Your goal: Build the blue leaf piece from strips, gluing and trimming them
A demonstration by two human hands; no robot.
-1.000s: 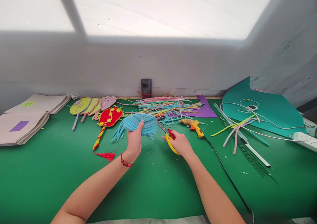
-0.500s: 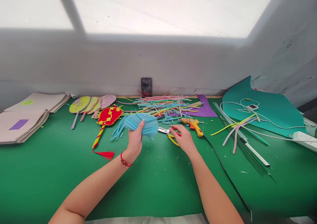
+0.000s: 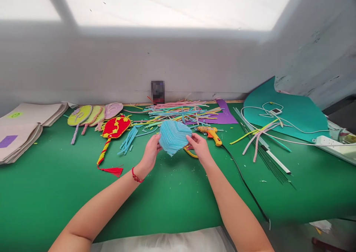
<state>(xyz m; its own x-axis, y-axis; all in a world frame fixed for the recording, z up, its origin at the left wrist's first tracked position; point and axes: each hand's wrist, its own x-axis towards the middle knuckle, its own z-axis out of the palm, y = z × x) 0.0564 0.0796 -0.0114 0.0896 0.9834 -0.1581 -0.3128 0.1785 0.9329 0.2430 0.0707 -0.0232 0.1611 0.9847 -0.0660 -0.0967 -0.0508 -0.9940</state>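
Observation:
A light-blue panel of pipe cleaners [image 3: 172, 136], its strips meeting in a V pattern, is held up above the table. My left hand [image 3: 151, 151] pinches its left edge, thumb in front. On the opposite edge, my right hand [image 3: 199, 147] grips it with thumb and fingers. Partly hidden behind the panel and my right hand lie scissors with a yellow handle [image 3: 191, 154]. A yellow glue gun [image 3: 213, 134] rests just right of that hand. Cut blue pipe cleaners [image 3: 128, 140] lie to the left of the panel.
Several pastel fans [image 3: 80, 115] and a red fan with yellow trim [image 3: 116, 127] lie left, beside stacked paper sheets [image 3: 20, 140]. Behind is a pile of coloured pipe cleaners [image 3: 178, 111]. On the right are a teal sheet [image 3: 300, 122], a white-handled knife [image 3: 278, 162] and a power strip [image 3: 330, 144].
My right hand has left the scissors and taken the panel's right edge. My left hand has shifted to the left edge. The panel is turned, showing its V pattern.

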